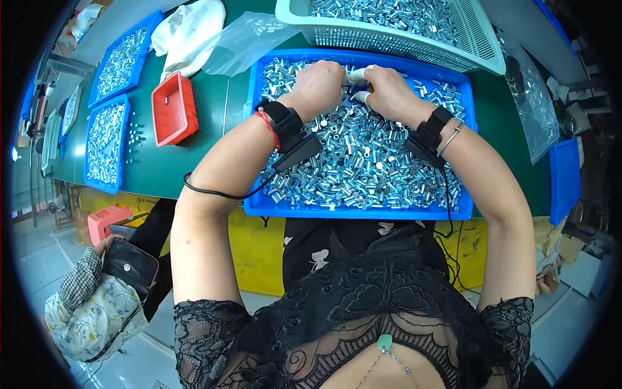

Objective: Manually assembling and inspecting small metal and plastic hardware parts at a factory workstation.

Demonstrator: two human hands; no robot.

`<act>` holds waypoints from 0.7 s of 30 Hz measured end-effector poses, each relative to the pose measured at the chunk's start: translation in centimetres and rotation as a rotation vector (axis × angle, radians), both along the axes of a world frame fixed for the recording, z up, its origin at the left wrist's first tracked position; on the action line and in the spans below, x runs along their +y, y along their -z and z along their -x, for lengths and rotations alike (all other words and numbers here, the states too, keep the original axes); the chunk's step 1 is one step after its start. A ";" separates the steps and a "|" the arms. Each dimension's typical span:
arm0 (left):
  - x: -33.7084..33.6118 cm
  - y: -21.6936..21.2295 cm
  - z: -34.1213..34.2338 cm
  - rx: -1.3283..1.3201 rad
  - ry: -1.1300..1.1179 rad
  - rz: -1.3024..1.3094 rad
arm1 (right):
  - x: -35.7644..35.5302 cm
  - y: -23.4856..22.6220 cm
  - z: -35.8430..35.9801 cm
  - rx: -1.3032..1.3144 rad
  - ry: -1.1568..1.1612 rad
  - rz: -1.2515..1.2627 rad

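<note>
Sorting small metal sleeves (359,159) in blue tray (254,206), both hands at far edge.
Left hand (319,85) curling loosely closed, right hand (387,91) pinching something tiny, contents hidden; risking piece slipping back into pile, cable (220,192) snagging tray corner.

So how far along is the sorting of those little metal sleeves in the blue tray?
Done, it seems: the white basket beyond already holds many sleeves, though whether those are finished ones is unclear. In hand: both hands, left hand and right hand, work sleeves at the far edge of the blue tray. Left: most of it, as metal sleeves cover almost the whole tray.
</note>
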State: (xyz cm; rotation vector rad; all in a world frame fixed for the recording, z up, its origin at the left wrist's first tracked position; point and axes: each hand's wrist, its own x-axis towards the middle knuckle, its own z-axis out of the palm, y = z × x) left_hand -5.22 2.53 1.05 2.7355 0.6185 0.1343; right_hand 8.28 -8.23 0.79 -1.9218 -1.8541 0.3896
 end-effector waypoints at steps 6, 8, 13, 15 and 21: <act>-0.1 -1.0 -0.8 0.122 -0.066 0.052 | 0.1 0.1 0.0 -0.066 -0.034 -0.002; -0.2 -0.8 -0.7 0.118 -0.065 0.028 | 0.3 -0.6 0.1 -0.172 -0.045 0.071; -0.2 -0.4 0.7 -0.002 -0.024 0.084 | 1.5 -0.8 0.2 -0.247 -0.018 0.234; 0.0 -0.4 1.7 -0.053 -0.007 0.135 | 2.0 -1.0 -0.1 -0.253 -0.027 0.266; -1.4 -3.2 5.2 -0.283 -0.075 0.541 | 3.4 -1.0 -0.7 -0.253 -0.153 0.314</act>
